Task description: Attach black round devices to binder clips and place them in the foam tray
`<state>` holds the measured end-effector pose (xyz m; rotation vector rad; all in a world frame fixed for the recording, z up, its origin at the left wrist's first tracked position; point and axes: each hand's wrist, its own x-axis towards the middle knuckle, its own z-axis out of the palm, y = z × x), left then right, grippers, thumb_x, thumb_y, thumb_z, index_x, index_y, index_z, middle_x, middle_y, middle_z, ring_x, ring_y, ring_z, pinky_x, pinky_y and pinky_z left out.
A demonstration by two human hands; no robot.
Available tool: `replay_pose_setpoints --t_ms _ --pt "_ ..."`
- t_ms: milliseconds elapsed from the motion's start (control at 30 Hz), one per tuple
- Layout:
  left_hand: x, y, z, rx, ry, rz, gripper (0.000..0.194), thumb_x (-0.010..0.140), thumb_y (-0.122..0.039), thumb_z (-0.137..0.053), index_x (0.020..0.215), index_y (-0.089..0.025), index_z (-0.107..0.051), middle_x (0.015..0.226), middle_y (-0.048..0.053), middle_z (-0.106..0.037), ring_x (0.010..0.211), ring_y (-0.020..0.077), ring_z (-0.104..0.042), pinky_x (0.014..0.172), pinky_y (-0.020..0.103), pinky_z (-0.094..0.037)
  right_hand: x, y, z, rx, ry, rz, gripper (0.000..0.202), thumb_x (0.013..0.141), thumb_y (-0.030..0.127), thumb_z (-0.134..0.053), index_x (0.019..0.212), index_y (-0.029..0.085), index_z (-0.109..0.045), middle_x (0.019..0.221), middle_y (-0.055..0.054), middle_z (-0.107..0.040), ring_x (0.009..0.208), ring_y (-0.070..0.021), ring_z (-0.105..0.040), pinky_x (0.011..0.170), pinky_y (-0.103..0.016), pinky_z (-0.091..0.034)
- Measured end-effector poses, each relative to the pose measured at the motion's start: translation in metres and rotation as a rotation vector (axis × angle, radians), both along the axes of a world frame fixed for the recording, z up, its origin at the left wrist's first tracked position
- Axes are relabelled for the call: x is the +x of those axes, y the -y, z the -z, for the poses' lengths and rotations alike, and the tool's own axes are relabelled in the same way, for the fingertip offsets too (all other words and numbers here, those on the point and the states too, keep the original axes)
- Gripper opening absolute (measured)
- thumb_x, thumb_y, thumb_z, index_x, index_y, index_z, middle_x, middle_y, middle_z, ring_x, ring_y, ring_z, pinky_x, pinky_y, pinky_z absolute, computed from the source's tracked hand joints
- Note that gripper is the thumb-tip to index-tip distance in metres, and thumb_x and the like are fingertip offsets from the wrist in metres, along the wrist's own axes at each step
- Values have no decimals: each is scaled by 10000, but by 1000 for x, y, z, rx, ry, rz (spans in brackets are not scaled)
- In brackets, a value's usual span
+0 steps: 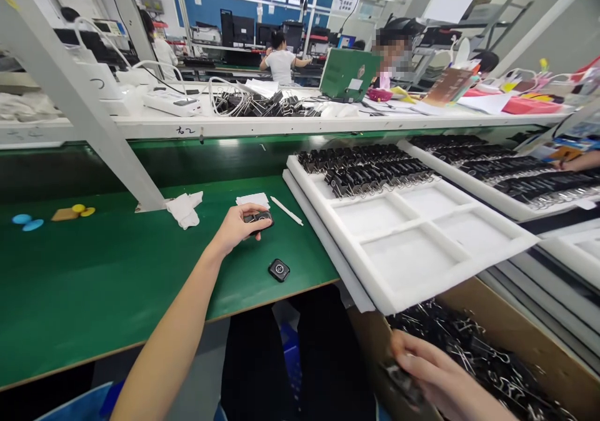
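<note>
My left hand [241, 226] is closed around a dark, squarish piece [262, 221] that looks like a smartwatch body, held just above the green mat [178, 283]. Fingers cover part of it. A black smartwatch body [279, 270] without a strap lies on the mat below that hand, its round sensor side up. Low at the right, my right hand [429, 368] pinches a dark binder clip [402, 383], blurred by motion. It is over the edge of a cardboard box [478, 296] holding many black binder clips [487, 352].
A white foam tray [403, 221] with rows of clipped pieces overhangs the mat's right side; a second tray [497, 171] lies beyond, near another person's hand [581, 160]. A white pen [287, 211], paper [253, 200] and crumpled tissue [184, 210] lie on the mat. A slanted post [117, 152] stands left.
</note>
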<state>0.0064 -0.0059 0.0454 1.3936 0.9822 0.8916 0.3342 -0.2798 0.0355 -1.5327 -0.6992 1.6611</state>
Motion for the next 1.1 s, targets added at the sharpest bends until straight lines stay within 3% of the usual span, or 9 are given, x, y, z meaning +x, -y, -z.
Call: replay_pose_setpoints --t_ms 100,200,333,467,633,800,1100 --pt "0 1 -1 2 -82 95 470 741 -463 -851 1071 -160 -710 927 71 -718 546 117 -629 457 215 -412 -58 -35 11 101 -273 -58 390 765 470 -913 792 171 -663 822 -44 -595 725 -175 -550 650 -263 -484" --pt "-1 2 -1 -5 -111 171 460 768 -468 -824 1095 -163 -713 958 73 -722 562 121 -644 497 233 -458 -99 -73 15 232 -430 -87 352 881 433 -830 740 141 -691 886 -92 -649 828 -199 -598 787 -294 -517" --pt "-3 2 -3 -10 -101 229 440 789 -451 -808 1099 -152 -722 958 75 -726 579 128 -662 518 230 -474 -112 -120 12 381 -516 -154 365 961 460 -731 790 139 -700 999 -133 -693 865 -232 -653 795 -324 -534" --pt "-6 2 -5 -16 -66 267 394 777 -400 -828 1056 -138 -734 978 85 -736 559 115 -646 542 240 -507 -103 -151 16 490 -322 -294 381 972 515 -718 929 138 -701 972 -122 -697 811 -202 -649 749 -299 -530" --pt "-7 3 -4 -21 -40 383 347 778 -355 -830 1030 -130 -749 867 65 -717 584 125 -643 571 250 -544 -101 -165 39 555 -243 -146 400 838 458 -874 1011 163 -666 855 -65 -690 673 -163 -605 612 -253 -494" --pt "-5 4 -2 -14 -62 455 354 786 -358 -824 1061 -145 -760 881 69 -711 654 144 -650 572 248 -555 -105 -168 58 625 -190 -84 448 933 586 -705 877 144 -664 627 -15 -564 448 -116 -440 404 -225 -298" --pt "-1 6 -4 -3 -159 493 383 802 -366 -805 1114 -145 -785 945 94 -740 633 130 -614 566 246 -548 -104 -164 65 731 -15 -30 460 937 558 -724 1109 131 -734 724 -49 -607 565 -144 -470 497 -259 -349"
